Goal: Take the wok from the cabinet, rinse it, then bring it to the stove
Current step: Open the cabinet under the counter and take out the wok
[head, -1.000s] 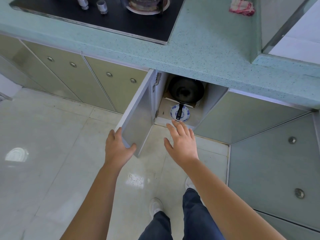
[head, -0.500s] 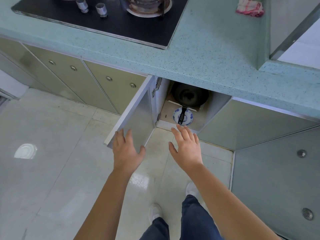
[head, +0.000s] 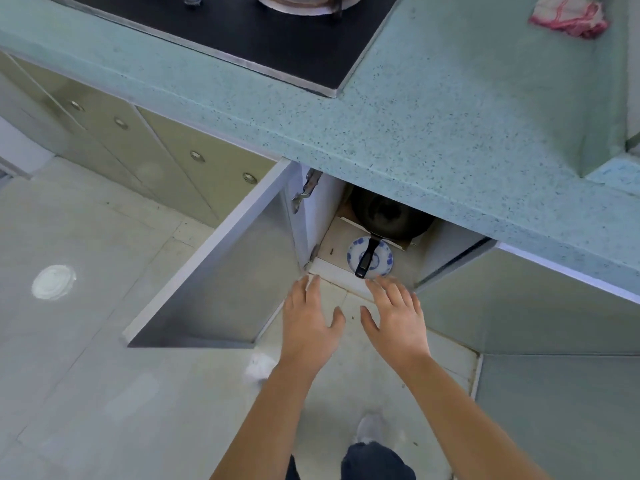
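Note:
The black wok [head: 389, 216] sits inside the open lower cabinet, partly hidden under the countertop edge. Its black handle [head: 366, 258] points out toward me and lies over a blue-and-white dish [head: 381, 263]. My right hand [head: 394, 318] is open, its fingertips just short of the handle's end. My left hand [head: 310, 322] is open beside it, off the cabinet door [head: 221, 271], which stands swung out to the left. The black stove [head: 263, 32] is set into the counter above, at the top of the view.
The teal speckled countertop [head: 433, 116] overhangs the cabinet. A pink-and-white cloth [head: 568, 17] lies at its far right. Closed cabinet doors [head: 540, 306] flank the opening on the right, with more on the left. Pale tiled floor [head: 86, 375] lies below, and my shoe [head: 369, 429].
My left hand has let go of the door and moved right, next to my right hand. The door has swung wider open. Both hands are closer to the wok's handle.

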Demonstrator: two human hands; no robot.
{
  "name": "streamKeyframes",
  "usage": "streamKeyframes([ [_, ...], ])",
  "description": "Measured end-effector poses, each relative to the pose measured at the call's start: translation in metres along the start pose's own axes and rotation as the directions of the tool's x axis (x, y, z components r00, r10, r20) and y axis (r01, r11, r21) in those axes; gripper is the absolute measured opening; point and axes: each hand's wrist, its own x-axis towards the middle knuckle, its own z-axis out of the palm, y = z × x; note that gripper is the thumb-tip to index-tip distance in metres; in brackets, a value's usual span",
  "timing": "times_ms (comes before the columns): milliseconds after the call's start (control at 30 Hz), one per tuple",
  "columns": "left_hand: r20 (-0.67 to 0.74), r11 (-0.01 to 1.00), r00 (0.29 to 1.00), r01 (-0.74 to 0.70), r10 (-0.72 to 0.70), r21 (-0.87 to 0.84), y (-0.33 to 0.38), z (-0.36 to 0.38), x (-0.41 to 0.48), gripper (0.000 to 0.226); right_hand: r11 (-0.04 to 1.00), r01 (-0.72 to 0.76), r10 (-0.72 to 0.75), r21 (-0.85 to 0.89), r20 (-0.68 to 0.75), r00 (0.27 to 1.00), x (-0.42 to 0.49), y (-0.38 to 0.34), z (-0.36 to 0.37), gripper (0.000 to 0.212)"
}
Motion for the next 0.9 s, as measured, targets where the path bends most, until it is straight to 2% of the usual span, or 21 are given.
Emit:
streamKeyframes([
  [133, 0.009, 0.998, 0.998, -0.057, 0.057, 0.004, -0.026, 0.047, 0.056, 0.063, 0.999, -0.040, 0.040, 0.033, -0.012, 0.999, 0.041, 0.026, 0.058, 0.046],
  [333, -0.007, 0.984, 0.984, -0.177, 0.178, 0.022, -0.062, 0.123, 0.137, 0.062, 0.996, -0.067, 0.074, 0.054, -0.141, 0.987, 0.098, 0.069, 0.150, 0.043],
  [433, -0.002, 0.980, 0.980, -0.199, 0.199, 0.022, -0.079, 0.163, 0.178, 0.062, 0.989, -0.113, 0.126, 0.097, -0.142, 0.982, 0.126, 0.092, 0.196, 0.044],
  [667, -0.015, 0.969, 0.980, -0.200, 0.200, -0.147, -0.105, 0.244, 0.261, 0.056, 0.971, -0.163, 0.196, 0.172, -0.196, 0.961, 0.191, 0.145, 0.297, 0.048],
  [767, 0.011, 0.957, 0.971, -0.233, 0.239, -0.171, -0.114, 0.274, 0.286, 0.056, 0.926, -0.198, 0.283, 0.321, -0.246, 0.927, 0.215, 0.160, 0.321, 0.047],
  [900, 0.043, 0.932, 0.969, -0.220, 0.242, -0.289, -0.121, 0.305, 0.309, 0.052, 0.789, -0.290, 0.414, 0.542, -0.120, 0.902, 0.241, 0.176, 0.343, 0.044],
])
